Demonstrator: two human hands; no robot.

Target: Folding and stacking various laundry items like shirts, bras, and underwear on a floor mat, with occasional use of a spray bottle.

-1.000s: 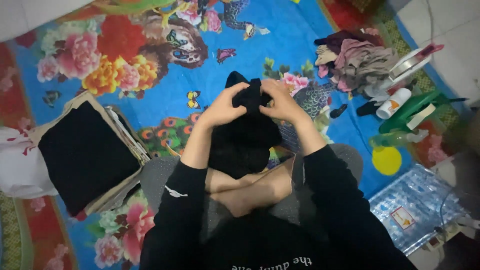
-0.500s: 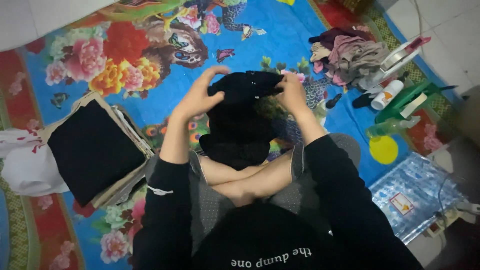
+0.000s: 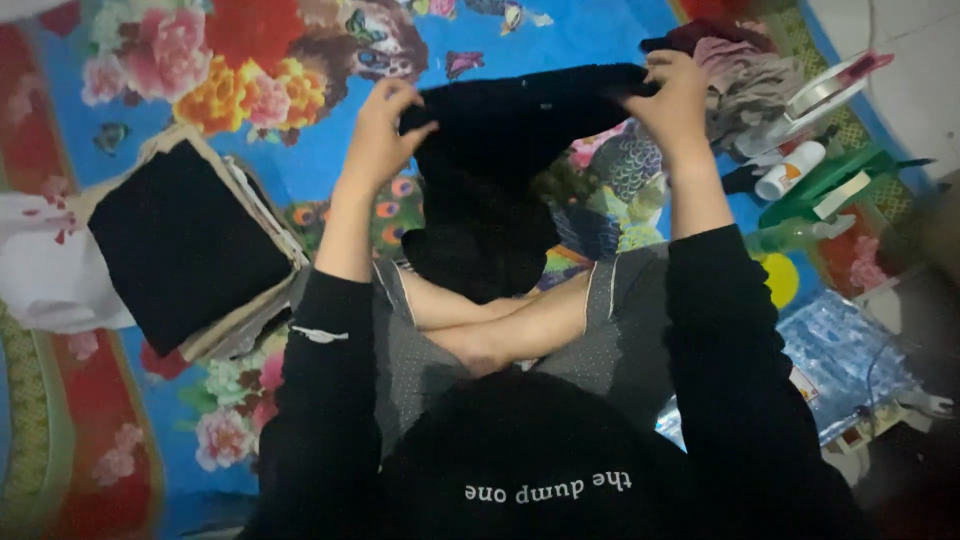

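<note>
A black garment [image 3: 500,170] is stretched between my two hands above my crossed legs. My left hand [image 3: 385,125] pinches its left top corner, and my right hand [image 3: 675,95] grips the right top corner. The cloth hangs down from that top edge towards my lap. Both arms wear black sleeves pushed up the forearms. Under the garment lies a bright flowered mat [image 3: 300,60] in blue and red.
A stack of folded clothes [image 3: 185,245], black on top, lies at my left, with white cloth [image 3: 45,265] beside it. A pile of loose clothes [image 3: 745,75], a white bottle [image 3: 790,170], green items [image 3: 835,180] and a clear plastic bag [image 3: 850,350] sit at my right.
My hands have moved apart and away from my body, spreading the bunched black garment wide along its top edge.
</note>
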